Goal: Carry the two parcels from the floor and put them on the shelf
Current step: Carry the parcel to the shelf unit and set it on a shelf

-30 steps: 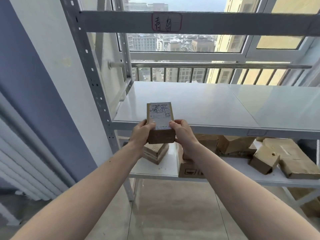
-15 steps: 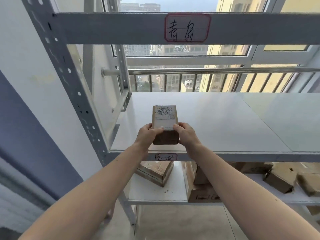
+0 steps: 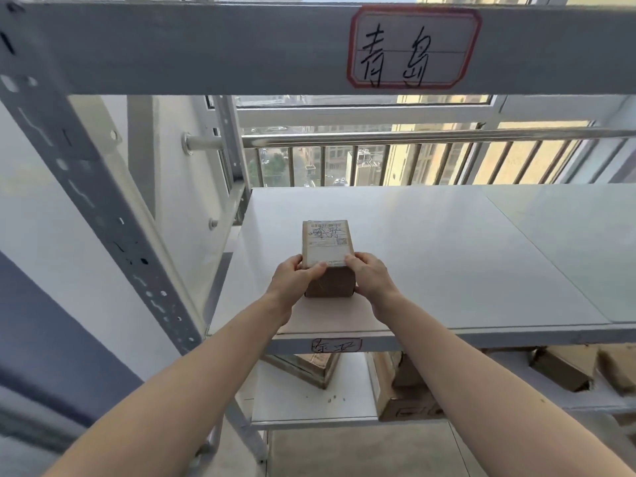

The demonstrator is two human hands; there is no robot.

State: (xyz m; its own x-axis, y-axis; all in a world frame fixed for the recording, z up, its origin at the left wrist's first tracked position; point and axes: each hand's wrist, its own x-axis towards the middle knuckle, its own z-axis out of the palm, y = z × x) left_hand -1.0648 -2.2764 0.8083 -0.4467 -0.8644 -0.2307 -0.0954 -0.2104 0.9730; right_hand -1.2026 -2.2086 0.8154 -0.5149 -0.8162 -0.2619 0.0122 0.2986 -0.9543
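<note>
A small brown cardboard parcel point(image 3: 328, 249) with a white shipping label on top rests on the white middle shelf point(image 3: 447, 263), near its front left. My left hand point(image 3: 294, 275) grips the parcel's near left side, thumb lying over the label. My right hand point(image 3: 370, 275) grips its near right side. Both forearms reach in from the bottom of the view. No second parcel can be singled out.
A grey perforated upright point(image 3: 103, 218) stands at the left. An upper beam carries a handwritten label point(image 3: 413, 46). The lower shelf point(image 3: 309, 401) holds several brown boxes point(image 3: 406, 390). Behind the shelf are a window and a metal railing point(image 3: 413, 139).
The parcel has gone forward from the shelf's front edge onto the middle shelf and now sits on it. The view has come closer and higher.
</note>
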